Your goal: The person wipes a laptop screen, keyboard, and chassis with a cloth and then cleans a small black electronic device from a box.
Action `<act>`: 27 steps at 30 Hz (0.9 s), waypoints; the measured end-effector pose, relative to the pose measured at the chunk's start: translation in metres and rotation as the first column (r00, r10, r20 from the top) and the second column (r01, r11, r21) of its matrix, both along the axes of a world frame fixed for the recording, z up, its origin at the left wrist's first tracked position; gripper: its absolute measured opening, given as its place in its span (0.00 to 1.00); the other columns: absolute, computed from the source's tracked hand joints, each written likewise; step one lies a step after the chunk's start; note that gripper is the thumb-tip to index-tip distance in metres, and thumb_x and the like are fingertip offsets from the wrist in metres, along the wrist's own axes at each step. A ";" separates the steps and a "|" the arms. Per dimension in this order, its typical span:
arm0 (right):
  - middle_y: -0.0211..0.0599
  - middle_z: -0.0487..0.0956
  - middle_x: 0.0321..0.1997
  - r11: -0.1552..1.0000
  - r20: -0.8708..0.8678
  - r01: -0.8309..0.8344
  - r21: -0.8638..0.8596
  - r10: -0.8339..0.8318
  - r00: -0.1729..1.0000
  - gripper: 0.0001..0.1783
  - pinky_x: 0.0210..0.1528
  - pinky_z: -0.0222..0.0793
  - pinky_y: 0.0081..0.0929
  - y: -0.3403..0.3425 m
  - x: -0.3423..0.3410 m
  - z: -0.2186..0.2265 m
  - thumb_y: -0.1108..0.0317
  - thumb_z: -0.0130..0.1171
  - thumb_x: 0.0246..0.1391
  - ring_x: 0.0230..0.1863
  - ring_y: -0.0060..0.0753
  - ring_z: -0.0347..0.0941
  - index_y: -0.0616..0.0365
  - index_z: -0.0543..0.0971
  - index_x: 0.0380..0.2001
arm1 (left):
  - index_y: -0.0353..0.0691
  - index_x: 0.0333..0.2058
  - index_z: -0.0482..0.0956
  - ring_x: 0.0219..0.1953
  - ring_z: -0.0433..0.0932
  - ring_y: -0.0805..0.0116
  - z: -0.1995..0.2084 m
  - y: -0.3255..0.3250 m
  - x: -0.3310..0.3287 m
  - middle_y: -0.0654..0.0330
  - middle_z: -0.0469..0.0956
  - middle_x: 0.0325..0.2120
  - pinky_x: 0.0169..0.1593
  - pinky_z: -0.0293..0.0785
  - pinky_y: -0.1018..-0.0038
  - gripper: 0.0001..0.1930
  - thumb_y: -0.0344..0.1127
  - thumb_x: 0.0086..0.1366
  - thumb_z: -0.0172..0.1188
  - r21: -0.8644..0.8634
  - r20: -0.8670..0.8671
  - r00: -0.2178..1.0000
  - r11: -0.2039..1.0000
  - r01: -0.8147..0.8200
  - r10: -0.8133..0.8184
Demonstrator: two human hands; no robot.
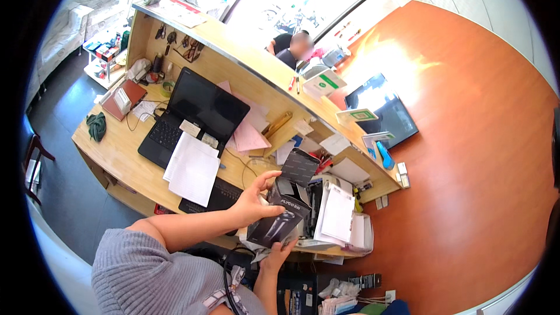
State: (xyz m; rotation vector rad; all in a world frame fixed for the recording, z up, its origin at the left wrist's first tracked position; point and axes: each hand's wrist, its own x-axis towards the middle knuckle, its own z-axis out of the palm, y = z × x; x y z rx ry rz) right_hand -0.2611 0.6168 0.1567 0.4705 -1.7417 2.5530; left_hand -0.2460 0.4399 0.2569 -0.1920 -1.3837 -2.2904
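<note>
A black cardboard box [279, 221] printed with a picture of what looks like an electric shaver is held up between both hands, tilted, in front of the desk. Its top flap [300, 167] stands raised. My left hand [259, 201] grips the upper part, with the thumb across the front and the fingers at the top edge by the opening. From below, my right hand [277, 255] supports the lower end, its fingers partly hidden by the box. What lies inside the box cannot be seen.
On the wooden desk stand a black laptop [201, 111], white papers [195, 166] and a second keyboard [216, 198]. Stacked papers [338, 216] lie right of the box. A raised counter [274, 73] runs behind, with a person [286, 49] beyond it. Bags and cartons [338, 291] sit below.
</note>
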 end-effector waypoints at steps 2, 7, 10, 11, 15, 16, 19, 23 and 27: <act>0.40 0.63 0.64 0.989 -0.013 -0.014 0.144 0.016 1.000 0.44 0.61 0.62 0.37 0.004 -0.003 0.008 0.57 0.62 0.55 0.61 0.38 0.63 0.58 0.51 0.67 | 0.49 0.65 0.52 0.48 0.69 0.70 0.004 -0.001 -0.001 0.56 0.71 0.44 0.54 0.65 0.73 0.49 0.24 0.47 0.70 0.024 0.047 0.999 1.000 -0.009 0.008; 0.37 0.67 0.62 0.966 0.207 -0.210 -0.151 0.238 0.949 0.50 0.60 0.64 0.36 0.007 -0.027 0.022 0.51 0.70 0.46 0.60 0.39 0.66 0.56 0.56 0.67 | 0.51 0.68 0.43 0.51 0.67 0.64 -0.003 -0.020 -0.009 0.49 0.67 0.49 0.53 0.67 0.71 0.55 0.31 0.48 0.72 -0.057 0.014 0.992 0.991 0.125 -0.124; 0.38 0.67 0.63 0.907 0.229 -0.371 -0.197 0.411 0.883 0.48 0.62 0.63 0.38 0.011 -0.031 0.021 0.45 0.66 0.48 0.61 0.42 0.65 0.55 0.58 0.66 | 0.44 0.68 0.45 0.59 0.62 0.64 -0.023 -0.034 -0.013 0.51 0.62 0.58 0.61 0.61 0.68 0.60 0.52 0.43 0.76 0.008 0.030 0.951 0.952 0.307 -0.307; 0.39 0.66 0.64 0.906 0.211 -0.401 -0.136 0.422 0.882 0.46 0.63 0.62 0.40 0.009 -0.029 0.026 0.43 0.63 0.50 0.62 0.42 0.64 0.54 0.58 0.66 | 0.42 0.68 0.45 0.60 0.61 0.65 -0.032 -0.032 -0.015 0.52 0.61 0.59 0.62 0.60 0.68 0.62 0.57 0.41 0.77 0.091 0.037 0.917 0.915 0.392 -0.397; 0.41 0.64 0.66 0.899 0.269 -0.357 -0.253 0.420 0.867 0.45 0.65 0.59 0.42 -0.003 -0.024 0.019 0.40 0.57 0.54 0.65 0.43 0.61 0.52 0.58 0.66 | 0.35 0.66 0.50 0.59 0.63 0.71 -0.034 -0.016 -0.008 0.60 0.64 0.58 0.61 0.60 0.72 0.66 0.67 0.35 0.75 0.078 0.109 0.912 0.918 0.388 -0.395; 0.40 0.68 0.62 0.907 0.302 -0.310 -0.285 0.392 0.869 0.42 0.62 0.63 0.41 -0.009 -0.029 0.023 0.41 0.58 0.54 0.61 0.42 0.65 0.55 0.61 0.64 | 0.37 0.67 0.49 0.60 0.61 0.72 -0.041 -0.022 -0.014 0.60 0.63 0.59 0.63 0.55 0.74 0.52 0.49 0.51 0.70 -0.004 0.073 0.919 0.921 0.389 -0.388; 0.41 0.74 0.54 0.936 0.367 -0.110 -0.334 0.237 0.899 0.31 0.53 0.70 0.37 -0.014 -0.037 0.049 0.46 0.56 0.59 0.51 0.38 0.72 0.60 0.69 0.55 | 0.41 0.66 0.53 0.51 0.67 0.73 -0.023 -0.027 -0.006 0.62 0.69 0.51 0.56 0.65 0.75 0.36 0.32 0.58 0.55 0.072 0.299 0.908 0.956 0.285 -0.293; 0.35 0.74 0.43 0.955 -0.096 0.295 -0.014 -0.295 0.951 0.27 0.46 0.73 0.29 -0.004 -0.038 0.110 0.51 0.62 0.56 0.41 0.32 0.74 0.57 0.69 0.49 | 0.45 0.66 0.53 0.51 0.71 0.74 -0.045 -0.015 -0.021 0.60 0.71 0.51 0.54 0.69 0.74 0.41 0.41 0.58 0.66 0.300 -0.058 0.904 0.857 0.420 -0.423; 0.41 0.72 0.51 0.780 -0.758 0.532 0.329 -0.117 0.642 0.26 0.57 0.60 0.39 -0.030 -0.047 0.135 0.48 0.58 0.57 0.52 0.42 0.67 0.57 0.70 0.49 | 0.45 0.66 0.53 0.52 0.71 0.72 -0.041 0.007 -0.022 0.61 0.70 0.53 0.55 0.69 0.74 0.46 0.48 0.55 0.70 0.290 -0.033 0.882 0.839 0.459 -0.471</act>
